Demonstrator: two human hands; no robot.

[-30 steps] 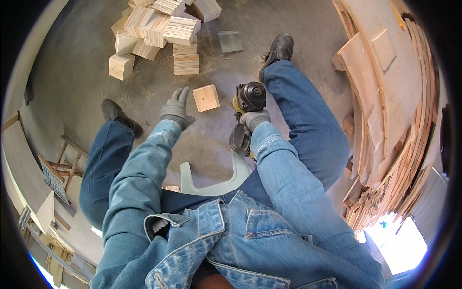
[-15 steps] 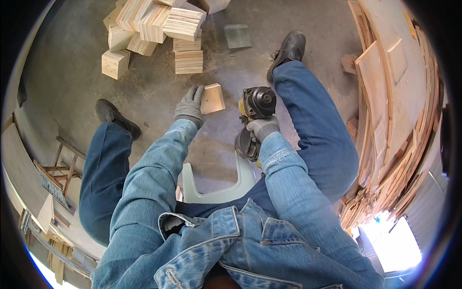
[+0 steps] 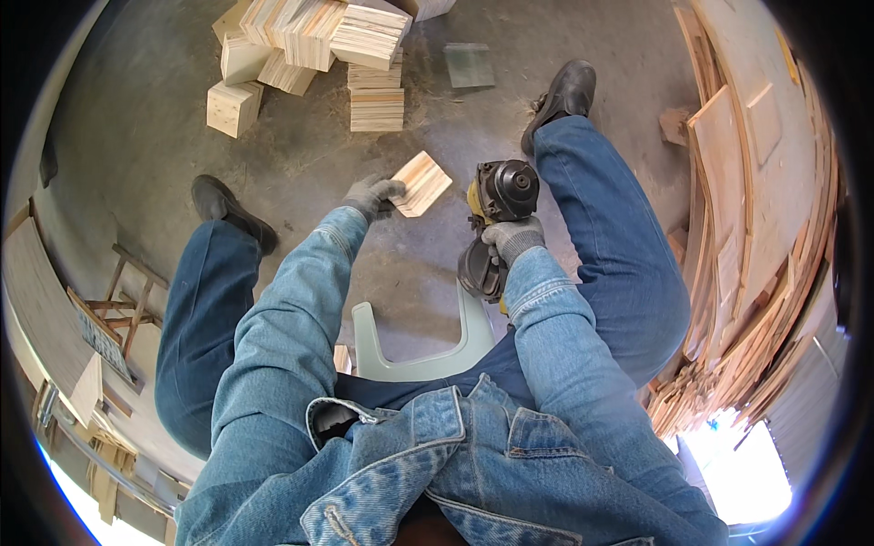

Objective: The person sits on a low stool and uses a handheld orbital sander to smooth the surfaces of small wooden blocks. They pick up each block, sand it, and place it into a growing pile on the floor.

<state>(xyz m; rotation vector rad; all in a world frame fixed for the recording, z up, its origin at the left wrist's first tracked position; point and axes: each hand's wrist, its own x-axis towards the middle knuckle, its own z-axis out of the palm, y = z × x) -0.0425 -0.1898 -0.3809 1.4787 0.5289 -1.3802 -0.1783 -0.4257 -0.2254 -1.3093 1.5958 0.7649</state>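
Observation:
My left hand point(image 3: 372, 197), in a grey glove, grips a squarish wooden block point(image 3: 422, 184) by its left corner, thumb and fingers closed on it. The block is tilted, and a striped, layered face shows. To its right, my gloved right hand point(image 3: 514, 240) is wrapped round the handle of a yellow and black nail gun point(image 3: 508, 190). The gun's round black cap faces up, and its drum-shaped magazine point(image 3: 481, 270) sits beside my wrist. Part of the handle is hidden under my fingers and sleeve.
Several stacked wooden blocks point(image 3: 377, 109) lie on the floor ahead. A greyish flat square point(image 3: 469, 65) is right of them. Plywood sheets and strips point(image 3: 728, 264) lean along the right. Between my legs is a pale green stool point(image 3: 421, 366); a wooden frame point(image 3: 127, 300) stands left.
My left hand has gone from lying flat against the block to gripping its corner. The block is turned and now shows its striped face. The view has shifted slightly; the nail gun stays in my right hand.

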